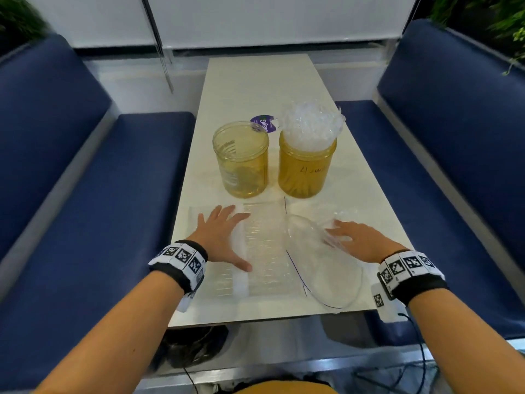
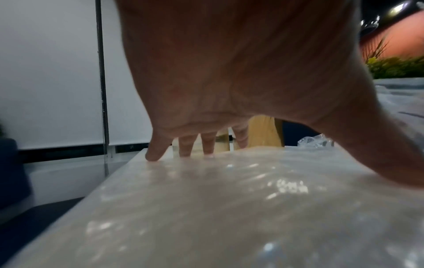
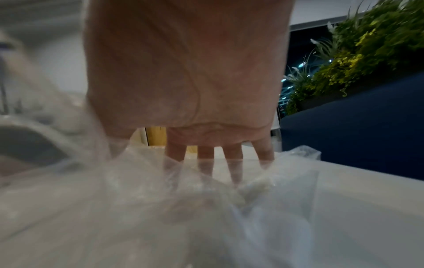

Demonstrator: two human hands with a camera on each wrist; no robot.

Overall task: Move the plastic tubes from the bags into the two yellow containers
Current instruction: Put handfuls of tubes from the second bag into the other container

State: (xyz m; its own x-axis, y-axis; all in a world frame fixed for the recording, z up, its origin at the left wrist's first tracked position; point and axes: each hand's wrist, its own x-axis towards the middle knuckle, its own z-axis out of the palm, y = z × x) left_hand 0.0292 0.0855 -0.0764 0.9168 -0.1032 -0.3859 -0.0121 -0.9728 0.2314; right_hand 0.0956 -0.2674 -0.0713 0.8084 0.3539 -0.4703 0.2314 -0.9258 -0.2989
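Two yellow containers stand mid-table. The left container [image 1: 241,159] looks nearly empty. The right container [image 1: 306,166] is stuffed with a crumpled clear bag [image 1: 312,122] sticking out of its top. A flat clear bag of plastic tubes [image 1: 261,251] lies at the table's near edge. My left hand [image 1: 224,237] rests flat on its left part, fingers [image 2: 207,145] spread and straight. A loose, empty-looking clear bag [image 1: 321,260] lies to its right. My right hand [image 1: 349,237] lies on that bag, fingers [image 3: 231,156] extended into the film.
A purple round lid [image 1: 264,123] lies behind the left container. The white table [image 1: 255,86] is narrow, with blue bench seats [image 1: 85,194] on both sides. Green plants [image 3: 358,49] stand beyond the right bench.
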